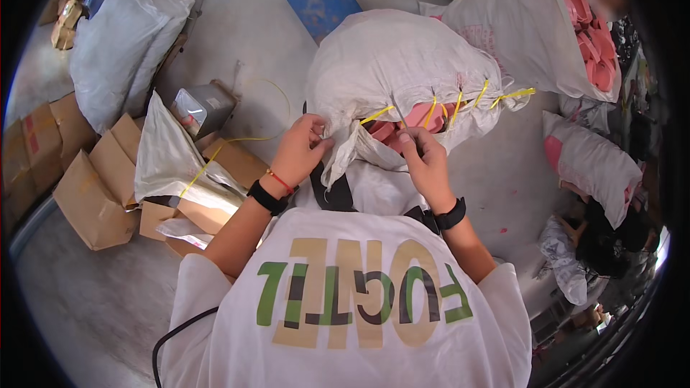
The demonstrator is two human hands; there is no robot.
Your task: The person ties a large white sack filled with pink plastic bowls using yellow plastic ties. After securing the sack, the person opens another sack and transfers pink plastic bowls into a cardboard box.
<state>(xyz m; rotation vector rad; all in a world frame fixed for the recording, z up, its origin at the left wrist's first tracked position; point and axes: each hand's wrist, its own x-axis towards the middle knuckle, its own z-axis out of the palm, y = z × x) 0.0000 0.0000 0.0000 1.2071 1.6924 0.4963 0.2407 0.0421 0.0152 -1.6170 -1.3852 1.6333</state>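
A big white woven sack (388, 50) lies in front of me, its mouth partly laced with yellow plastic strip (457, 106). Pink pieces (424, 116) show through the gap in the mouth. My left hand (303, 149) is closed at the left corner of the mouth, gripping the sack's edge. Between the thumb and fingers of my right hand (428, 165) is a thin grey needle (401, 115), pointing up and away across the opening. A loose flap of the sack hangs between my hands.
Another white sack (496, 21) of pink pieces lies at the far right, with a smaller one (596, 162) nearer. A blue metal plate (322, 3) is beyond the sack. Cardboard boxes (97, 201), a grey metal can (205, 108) and white sacks (118, 50) crowd the left.
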